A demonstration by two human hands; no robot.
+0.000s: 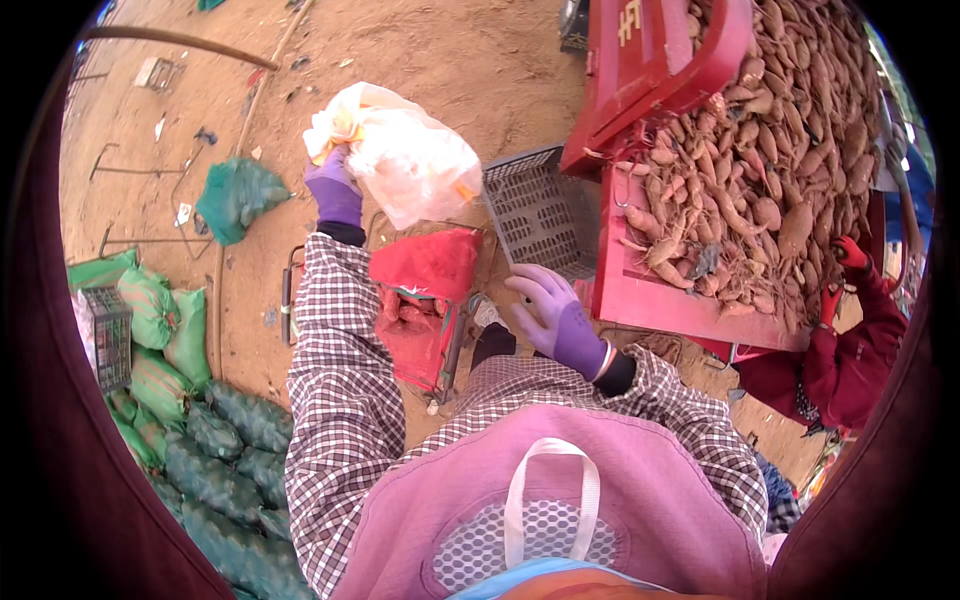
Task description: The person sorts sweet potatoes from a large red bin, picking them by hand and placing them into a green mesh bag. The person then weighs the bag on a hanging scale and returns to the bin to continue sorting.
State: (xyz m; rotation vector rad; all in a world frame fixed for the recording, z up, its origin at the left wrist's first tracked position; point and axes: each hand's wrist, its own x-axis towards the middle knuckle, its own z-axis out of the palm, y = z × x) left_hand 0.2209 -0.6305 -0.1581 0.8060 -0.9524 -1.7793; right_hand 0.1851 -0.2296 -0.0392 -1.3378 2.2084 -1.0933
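Observation:
My left hand (335,187), in a purple glove, is closed on the gathered end of a pale, translucent plastic bag (415,165) held out over the dirt ground. What the bag contains cannot be made out. My right hand (560,320), in the same kind of glove, hovers with fingers apart and holds nothing, left of the red truck bed's lip. Between my arms a red mesh bag (425,262) hangs on a metal frame, some sweet potatoes (408,312) showing in its mouth. Just beyond my right hand sits a grey plastic crate (540,205).
Sweet potatoes (790,170) are heaped in the red truck bed (640,270) at right. A co-worker in a maroon top (845,365) and red gloves reaches into the heap. Filled green sacks (225,470) and another crate (110,340) lie at left. A teal mesh bag (240,197) rests near metal frames.

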